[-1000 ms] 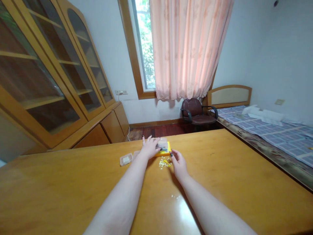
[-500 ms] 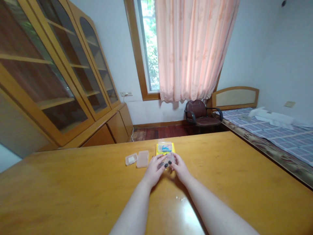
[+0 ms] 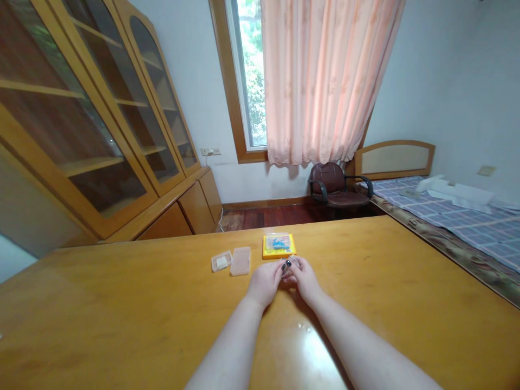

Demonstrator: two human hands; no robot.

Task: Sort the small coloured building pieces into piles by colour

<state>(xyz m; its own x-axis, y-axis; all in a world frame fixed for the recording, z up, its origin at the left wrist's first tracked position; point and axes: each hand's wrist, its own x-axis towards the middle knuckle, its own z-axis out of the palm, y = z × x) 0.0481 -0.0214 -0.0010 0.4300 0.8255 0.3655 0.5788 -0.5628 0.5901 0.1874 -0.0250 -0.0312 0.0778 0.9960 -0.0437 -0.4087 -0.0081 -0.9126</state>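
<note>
My left hand [image 3: 266,280] and my right hand [image 3: 305,278] meet at the middle of the wooden table [image 3: 122,303], fingers curled together around a small clear thing [image 3: 289,269] that I cannot make out. Just beyond the fingertips lies a yellow square tray [image 3: 278,245] with a coloured picture on it. Left of it sit an open small clear plastic box [image 3: 221,261] with a white piece inside and its clear lid [image 3: 240,260] beside it.
A few tiny beads [image 3: 304,326] lie on the table between my forearms. A glass-fronted wooden cabinet [image 3: 81,124] stands at the left. Beyond the table are a brown armchair [image 3: 335,187], a pink curtain [image 3: 320,81] and a bed [image 3: 447,211] at the right.
My left hand left the yellow tray and came back toward me. Both hands closed together over the spot where small yellow beads lay. The view shifted slightly.
</note>
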